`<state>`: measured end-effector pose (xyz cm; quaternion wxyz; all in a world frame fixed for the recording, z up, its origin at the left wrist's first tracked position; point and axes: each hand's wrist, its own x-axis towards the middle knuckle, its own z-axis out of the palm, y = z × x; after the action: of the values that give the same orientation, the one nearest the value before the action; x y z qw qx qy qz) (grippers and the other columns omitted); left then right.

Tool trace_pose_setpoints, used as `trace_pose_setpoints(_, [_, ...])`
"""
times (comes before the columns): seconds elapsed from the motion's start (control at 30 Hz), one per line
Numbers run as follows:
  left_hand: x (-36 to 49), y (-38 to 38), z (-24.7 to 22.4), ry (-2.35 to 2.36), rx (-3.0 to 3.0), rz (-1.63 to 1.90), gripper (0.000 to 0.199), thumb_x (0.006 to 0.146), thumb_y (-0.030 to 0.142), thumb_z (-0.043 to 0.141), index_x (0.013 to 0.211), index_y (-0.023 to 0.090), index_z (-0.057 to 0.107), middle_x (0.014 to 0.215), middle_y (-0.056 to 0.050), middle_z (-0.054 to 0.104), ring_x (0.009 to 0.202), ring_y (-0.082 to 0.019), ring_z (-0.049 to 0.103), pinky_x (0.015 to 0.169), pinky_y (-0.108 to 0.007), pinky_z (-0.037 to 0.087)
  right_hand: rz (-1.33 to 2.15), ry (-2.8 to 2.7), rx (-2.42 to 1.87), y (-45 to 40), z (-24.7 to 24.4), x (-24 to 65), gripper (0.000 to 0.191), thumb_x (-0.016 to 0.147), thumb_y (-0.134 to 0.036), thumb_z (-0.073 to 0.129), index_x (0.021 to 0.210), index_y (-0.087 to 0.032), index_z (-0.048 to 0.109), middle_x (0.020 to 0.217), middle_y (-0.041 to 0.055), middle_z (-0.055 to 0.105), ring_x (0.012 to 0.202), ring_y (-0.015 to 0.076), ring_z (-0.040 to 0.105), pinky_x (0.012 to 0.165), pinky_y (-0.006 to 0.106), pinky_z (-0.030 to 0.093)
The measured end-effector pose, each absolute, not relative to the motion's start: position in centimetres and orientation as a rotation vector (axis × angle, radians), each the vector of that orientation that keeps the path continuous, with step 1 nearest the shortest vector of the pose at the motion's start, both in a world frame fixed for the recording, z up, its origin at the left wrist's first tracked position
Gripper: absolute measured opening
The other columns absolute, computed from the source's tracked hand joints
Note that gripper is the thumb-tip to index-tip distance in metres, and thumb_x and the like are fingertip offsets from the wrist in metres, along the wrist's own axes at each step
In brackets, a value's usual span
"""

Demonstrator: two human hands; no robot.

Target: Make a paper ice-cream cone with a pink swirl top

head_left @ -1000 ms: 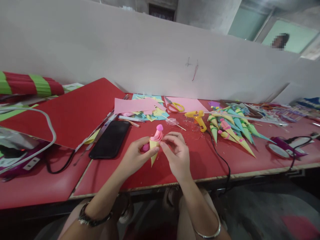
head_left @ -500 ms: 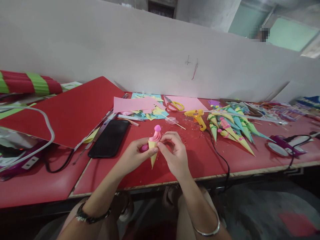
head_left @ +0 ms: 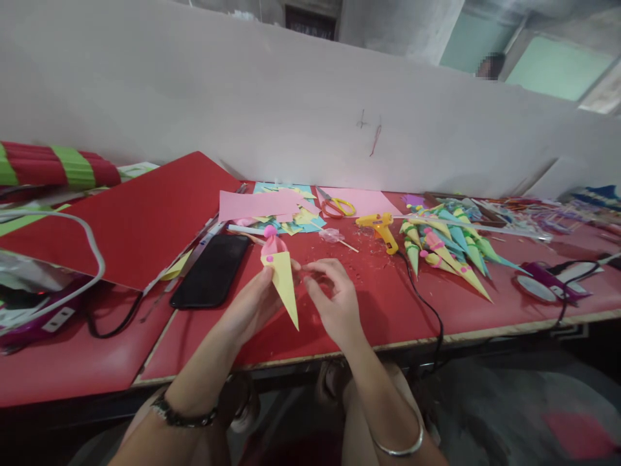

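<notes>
A yellow paper ice cream cone with pink twisted paper and a bright pink pompom on top is held in my left hand. Its point tilts down to the right, and a small pink dot sits near its upper edge. My left thumb presses the near side; the other fingers are partly hidden behind the cone. Just right of the cone, my right hand has curled fingers with a gap between thumb and forefinger, and nothing shows between them.
On the red table lie a black phone, scissors, paper scraps, a wrapped lollipop and a yellow glue gun with a trailing black cord. Several finished paper cones are piled right; a large red sheet leans left.
The cone has turned and tilted in my left hand, its top swinging left and its yellow side now showing. My right fingers have come away from it.
</notes>
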<state>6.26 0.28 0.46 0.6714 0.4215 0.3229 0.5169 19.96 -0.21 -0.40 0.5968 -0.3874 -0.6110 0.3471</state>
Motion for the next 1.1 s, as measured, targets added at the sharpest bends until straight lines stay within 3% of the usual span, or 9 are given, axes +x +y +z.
trace_pose_setpoints(0.23, [6.1,0.1,0.3,0.63,0.97,1.107,0.041,0.061,0.056,0.065,0.08,0.02,0.065,0.083,-0.003,0.063,0.074,-0.017,0.059,0.07,-0.025,0.047,0.626,-1.583,-0.905,-0.8,0.0,19.5,0.022,0.078,-0.019,0.054,0.098,-0.023,0.062,0.088,0.0039,0.052,0.083,0.0161,0.053,0.075,0.029,0.045])
trace_pose_setpoints(0.37, [6.0,0.1,-0.1,0.655,1.022,1.077,0.042,0.061,0.055,0.065,0.084,0.02,0.065,0.099,-0.006,0.062,0.091,-0.023,0.058,0.079,-0.031,0.045,0.592,-1.586,-0.947,-0.8,0.0,19.5,0.017,0.081,-0.02,0.051,0.091,-0.021,0.064,0.084,0.0043,0.051,0.079,0.0161,0.052,0.071,0.027,0.044])
trace_pose_setpoints(0.53, [5.9,0.2,-0.8,0.677,1.047,1.071,0.043,0.056,0.054,0.069,0.079,0.017,0.065,0.1,-0.009,0.062,0.098,-0.027,0.055,0.082,-0.034,0.044,0.586,-1.591,-0.975,-0.9,0.0,19.5,0.011,0.08,-0.018,0.051,0.078,-0.02,0.061,0.079,0.0025,0.048,0.075,0.0151,0.051,0.069,0.026,0.043])
trace_pose_setpoints(0.7, [5.9,0.2,-1.0,0.726,1.06,1.077,0.044,0.054,0.053,0.071,0.078,0.016,0.065,0.094,-0.008,0.065,0.084,-0.022,0.059,0.07,-0.027,0.047,0.563,-1.6,-0.978,-0.9,0.0,19.6,0.008,0.077,-0.016,0.052,0.07,-0.018,0.056,0.077,0.0019,0.045,0.073,0.0146,0.049,0.069,0.026,0.042])
trace_pose_setpoints(0.87, [6.4,0.3,-0.2,0.787,1.102,1.101,0.042,0.056,0.053,0.069,0.072,0.015,0.065,0.084,-0.007,0.067,0.076,-0.02,0.06,0.066,-0.026,0.046,0.605,-1.62,-0.953,-0.9,0.0,19.4,0.01,0.076,-0.014,0.051,0.08,-0.019,0.058,0.082,0.0031,0.047,0.078,0.0153,0.05,0.072,0.026,0.043])
trace_pose_setpoints(1.0, [6.8,0.5,0.1,0.803,1.091,1.177,0.039,0.061,0.052,0.065,0.075,0.015,0.064,0.074,-0.004,0.066,0.074,-0.019,0.059,0.068,-0.027,0.045,0.779,-1.473,-0.945,-0.7,0.0,19.2,0.009,0.076,-0.016,0.051,0.077,-0.019,0.059,0.081,0.002,0.05,0.076,0.0136,0.052,0.069,0.024,0.044])
trace_pose_setpoints(1.1, [6.9,0.8,0.4,0.87,0.993,1.289,0.036,0.062,0.049,0.065,0.074,0.015,0.063,0.067,-0.001,0.063,0.065,-0.015,0.056,0.061,-0.023,0.045,1.021,-1.179,-0.902,-0.2,-0.4,19.4,0.01,0.077,-0.026,0.052,0.075,-0.018,0.057,0.073,0.0004,0.054,0.07,0.0121,0.054,0.065,0.024,0.046])
